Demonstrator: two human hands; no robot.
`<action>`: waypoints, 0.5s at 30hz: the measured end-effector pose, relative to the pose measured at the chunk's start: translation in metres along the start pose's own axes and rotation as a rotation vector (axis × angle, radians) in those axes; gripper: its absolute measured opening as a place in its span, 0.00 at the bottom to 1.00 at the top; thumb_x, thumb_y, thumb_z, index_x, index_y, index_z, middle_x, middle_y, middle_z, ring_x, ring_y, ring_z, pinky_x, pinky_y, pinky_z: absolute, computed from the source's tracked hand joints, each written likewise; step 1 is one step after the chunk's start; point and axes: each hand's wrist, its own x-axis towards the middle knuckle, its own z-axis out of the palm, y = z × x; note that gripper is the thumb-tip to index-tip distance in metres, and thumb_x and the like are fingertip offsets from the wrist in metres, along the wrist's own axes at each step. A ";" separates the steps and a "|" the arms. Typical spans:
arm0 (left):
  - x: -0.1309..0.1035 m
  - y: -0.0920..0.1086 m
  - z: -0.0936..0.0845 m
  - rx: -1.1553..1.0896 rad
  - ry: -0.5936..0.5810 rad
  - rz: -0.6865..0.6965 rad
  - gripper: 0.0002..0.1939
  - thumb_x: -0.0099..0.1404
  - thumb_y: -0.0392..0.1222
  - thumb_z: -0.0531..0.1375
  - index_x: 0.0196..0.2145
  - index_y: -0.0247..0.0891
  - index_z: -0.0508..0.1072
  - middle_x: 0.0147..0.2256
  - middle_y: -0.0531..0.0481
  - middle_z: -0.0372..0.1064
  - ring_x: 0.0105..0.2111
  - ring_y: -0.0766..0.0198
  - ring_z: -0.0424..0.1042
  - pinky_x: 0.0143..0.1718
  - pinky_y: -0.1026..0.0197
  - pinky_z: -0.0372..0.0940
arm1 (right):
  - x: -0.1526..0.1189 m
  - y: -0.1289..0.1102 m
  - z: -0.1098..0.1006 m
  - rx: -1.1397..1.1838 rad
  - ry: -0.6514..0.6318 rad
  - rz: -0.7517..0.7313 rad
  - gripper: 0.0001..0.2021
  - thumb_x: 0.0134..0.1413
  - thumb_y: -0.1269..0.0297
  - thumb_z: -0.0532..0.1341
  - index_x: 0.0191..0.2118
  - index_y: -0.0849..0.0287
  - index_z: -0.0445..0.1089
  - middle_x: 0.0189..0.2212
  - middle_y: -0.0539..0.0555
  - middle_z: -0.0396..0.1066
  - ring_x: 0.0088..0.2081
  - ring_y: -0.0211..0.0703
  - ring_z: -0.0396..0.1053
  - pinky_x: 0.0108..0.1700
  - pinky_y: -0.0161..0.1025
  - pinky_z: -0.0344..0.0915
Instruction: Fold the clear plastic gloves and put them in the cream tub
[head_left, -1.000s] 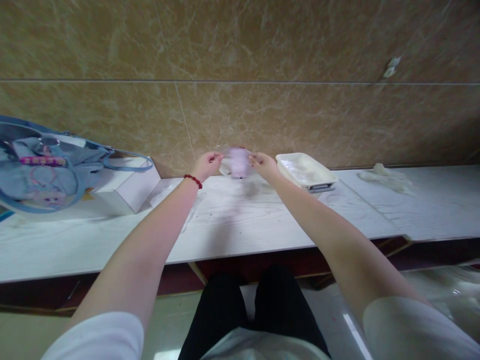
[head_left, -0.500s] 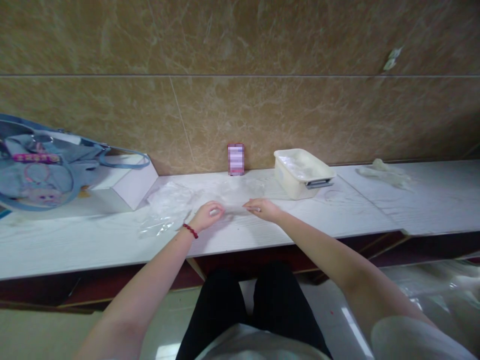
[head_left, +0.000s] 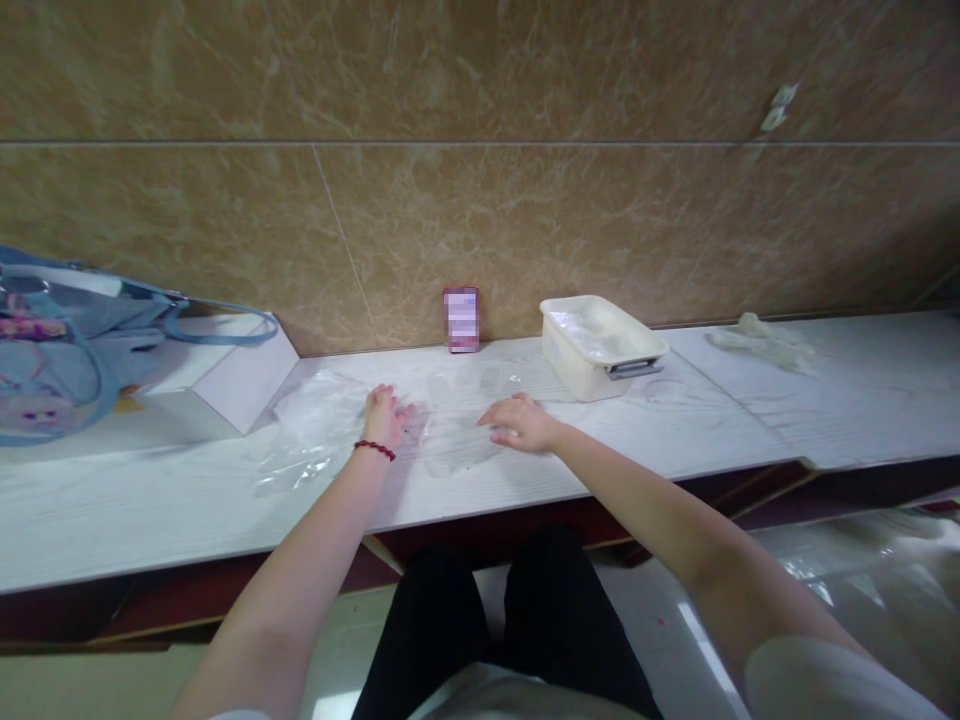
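A clear plastic bag (head_left: 459,425) lies flat on the white counter between my hands. My left hand (head_left: 387,415), with a red bead bracelet at the wrist, is at its left side with fingers apart. At the bag's right side is my right hand (head_left: 523,424), fingers stretched out and thumb apart; I cannot tell whether the fingertips press on it. Neither hand grips anything. To the left of my left hand rests a crumpled heap of clear plastic bags (head_left: 319,415).
A cream plastic bin (head_left: 577,365) with clear plastic in it stands at the right. A phone (head_left: 461,320) leans on the wall. At the left are a white box (head_left: 225,390) and a blue bag (head_left: 45,370). Pale crumpled gloves (head_left: 761,342) lie farther right.
Both hands have let go of the clear plastic and opened. My left hand has moved left, and the plastic bag now lies flat on the counter. The view has shifted slightly.
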 end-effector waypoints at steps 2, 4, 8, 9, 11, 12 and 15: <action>0.003 0.005 0.002 -0.038 0.000 -0.054 0.10 0.55 0.37 0.52 0.37 0.44 0.57 0.36 0.53 0.56 0.30 0.71 0.62 0.32 0.62 0.66 | 0.011 0.002 -0.006 0.045 -0.043 -0.040 0.19 0.54 0.54 0.48 0.48 0.53 0.63 0.46 0.54 0.66 0.49 0.44 0.59 0.51 0.48 0.47; 0.005 0.011 0.004 -0.043 -0.032 -0.160 0.10 0.55 0.36 0.52 0.36 0.42 0.57 0.34 0.53 0.56 0.28 0.70 0.63 0.31 0.60 0.66 | 0.025 0.002 -0.011 0.101 -0.097 -0.101 0.19 0.55 0.55 0.47 0.48 0.54 0.64 0.45 0.53 0.67 0.48 0.43 0.60 0.50 0.44 0.50; 0.010 0.022 0.006 -0.005 -0.181 -0.340 0.08 0.57 0.40 0.52 0.36 0.37 0.59 0.31 0.48 0.59 0.26 0.66 0.67 0.29 0.59 0.66 | 0.054 0.003 -0.019 0.213 -0.094 -0.130 0.19 0.56 0.55 0.45 0.45 0.57 0.67 0.43 0.53 0.68 0.45 0.39 0.63 0.47 0.38 0.55; 0.012 0.025 0.007 0.006 -0.216 -0.362 0.09 0.57 0.41 0.53 0.36 0.37 0.59 0.31 0.47 0.61 0.26 0.65 0.68 0.28 0.59 0.66 | 0.061 0.004 -0.019 0.236 -0.078 -0.115 0.20 0.57 0.55 0.44 0.45 0.57 0.67 0.42 0.53 0.68 0.45 0.39 0.64 0.47 0.37 0.56; 0.016 0.028 0.009 0.029 -0.270 -0.383 0.10 0.57 0.42 0.53 0.36 0.36 0.60 0.31 0.45 0.63 0.26 0.63 0.69 0.27 0.59 0.66 | 0.072 0.005 -0.015 0.258 -0.043 -0.095 0.20 0.56 0.55 0.45 0.44 0.58 0.67 0.42 0.54 0.69 0.44 0.39 0.64 0.46 0.36 0.57; 0.019 0.028 0.010 0.041 -0.291 -0.382 0.11 0.56 0.42 0.53 0.37 0.36 0.60 0.32 0.44 0.64 0.26 0.62 0.69 0.26 0.59 0.66 | 0.076 0.006 -0.012 0.256 -0.031 -0.101 0.20 0.56 0.55 0.46 0.44 0.59 0.67 0.42 0.54 0.69 0.44 0.39 0.65 0.46 0.36 0.57; 0.027 0.027 0.009 0.099 -0.342 -0.363 0.11 0.56 0.41 0.54 0.37 0.36 0.59 0.32 0.45 0.65 0.26 0.61 0.71 0.27 0.58 0.66 | 0.084 0.005 0.002 0.201 -0.043 -0.172 0.17 0.55 0.56 0.49 0.43 0.58 0.68 0.42 0.54 0.69 0.45 0.39 0.63 0.47 0.37 0.55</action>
